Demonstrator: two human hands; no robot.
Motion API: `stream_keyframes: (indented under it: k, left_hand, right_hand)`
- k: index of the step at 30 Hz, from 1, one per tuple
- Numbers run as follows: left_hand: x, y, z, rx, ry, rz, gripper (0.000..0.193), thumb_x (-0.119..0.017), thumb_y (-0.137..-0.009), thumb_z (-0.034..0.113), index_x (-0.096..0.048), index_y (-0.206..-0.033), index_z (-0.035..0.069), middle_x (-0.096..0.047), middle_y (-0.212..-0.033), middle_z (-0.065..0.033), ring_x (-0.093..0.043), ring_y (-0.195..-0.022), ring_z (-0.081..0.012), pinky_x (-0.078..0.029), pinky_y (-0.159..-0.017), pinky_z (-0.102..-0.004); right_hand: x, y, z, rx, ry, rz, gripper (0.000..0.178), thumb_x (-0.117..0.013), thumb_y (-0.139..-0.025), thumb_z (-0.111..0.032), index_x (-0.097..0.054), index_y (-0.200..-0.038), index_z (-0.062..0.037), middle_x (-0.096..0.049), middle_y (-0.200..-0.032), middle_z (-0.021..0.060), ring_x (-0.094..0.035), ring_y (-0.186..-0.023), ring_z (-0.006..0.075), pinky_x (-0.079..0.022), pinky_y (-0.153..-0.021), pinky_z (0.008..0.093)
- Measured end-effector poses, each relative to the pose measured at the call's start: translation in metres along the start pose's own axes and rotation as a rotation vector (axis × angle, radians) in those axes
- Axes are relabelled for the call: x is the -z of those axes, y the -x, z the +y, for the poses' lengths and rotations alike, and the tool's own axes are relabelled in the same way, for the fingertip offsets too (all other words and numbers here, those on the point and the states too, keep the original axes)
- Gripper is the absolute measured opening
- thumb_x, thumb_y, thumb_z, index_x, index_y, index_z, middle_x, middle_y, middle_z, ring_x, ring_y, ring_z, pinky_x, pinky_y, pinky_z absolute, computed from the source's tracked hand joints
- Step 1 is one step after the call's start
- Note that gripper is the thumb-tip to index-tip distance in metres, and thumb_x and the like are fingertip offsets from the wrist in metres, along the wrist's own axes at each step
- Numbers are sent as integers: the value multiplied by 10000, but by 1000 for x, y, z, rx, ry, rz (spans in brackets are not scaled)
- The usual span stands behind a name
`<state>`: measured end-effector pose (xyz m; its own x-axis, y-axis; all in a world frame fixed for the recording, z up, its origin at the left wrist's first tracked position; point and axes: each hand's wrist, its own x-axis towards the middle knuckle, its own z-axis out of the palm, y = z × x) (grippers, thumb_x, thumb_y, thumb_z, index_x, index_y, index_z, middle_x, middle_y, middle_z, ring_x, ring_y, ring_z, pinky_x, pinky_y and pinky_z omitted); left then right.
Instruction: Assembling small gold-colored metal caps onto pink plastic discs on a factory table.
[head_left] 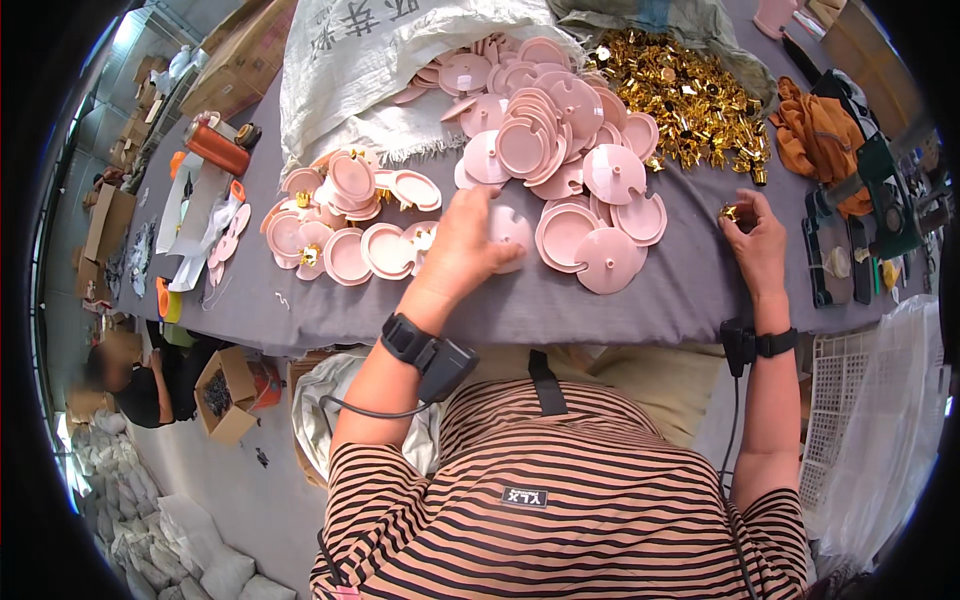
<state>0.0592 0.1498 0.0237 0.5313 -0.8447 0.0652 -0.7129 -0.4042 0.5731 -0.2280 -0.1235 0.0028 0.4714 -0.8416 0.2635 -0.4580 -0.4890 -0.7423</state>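
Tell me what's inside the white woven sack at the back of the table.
Pink discs lie spilled at the open mouth of the white woven sack. Its folds cover everything deeper, so I can't see what else is inside.

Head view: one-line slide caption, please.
Left hand at a pink disc, right hand pinching a small gold piece, heaps of pink discs and gold pieces beyond.

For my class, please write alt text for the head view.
A right hand holds a small gold piece and the left hand is at a pink disc. Beyond, a heap of pink discs and, to its right, a heap of gold pieces lie on a grey-covered table.
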Motion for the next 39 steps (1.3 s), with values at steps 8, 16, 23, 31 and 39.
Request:
stream_keyframes:
  k: [8,16,23,31,39]
  left_hand:
    - [-13,13,50,27,1085,108,569,-697,-876,-20,-434,-1381,-15,-590,-1240,-96,-629,-1090,-174,-543,-917,-303]
    - [-35,19,69,-100,755,67,525,-664,-923,48,-450,-1399,-5,-633,-1193,-91,-614,-1025,-117,-544,-853,-284]
    - [-25,34,88,-131,611,120,541,-592,-864,28,-422,-1375,-13,-648,-1074,-317,-646,-938,-497,-529,-788,-509]
    - [-29,41,81,-147,811,58,550,-625,-893,35,-449,-1411,-22,-723,-995,-127,-703,-928,-148,-560,-784,-313]
    - [-7,42,82,-121,599,81,561,-620,-885,14,-448,-1418,-17,-710,-1064,-229,-743,-902,-271,-566,-742,-356]
  right_hand:
    - [-46,53,-129,634,-267,-54,320,-766,-771,41,-725,-1075,-47,-710,-1025,103,-701,-912,220,-568,-773,308]
    - [-58,60,-129,707,-195,-88,300,-792,-761,-1,-722,-1046,-65,-717,-1021,95,-705,-883,271,-578,-765,341]
    - [-62,66,-123,694,-193,-34,314,-801,-743,18,-714,-1039,-42,-722,-1026,119,-714,-885,277,-587,-750,338]
    - [-41,71,-140,670,-275,-36,368,-803,-729,59,-724,-1073,-41,-725,-1065,130,-720,-914,255,-591,-768,322]
    - [-56,67,-144,811,-139,-44,328,-794,-754,52,-715,-1059,-37,-718,-1034,132,-723,-881,242,-581,-747,290]
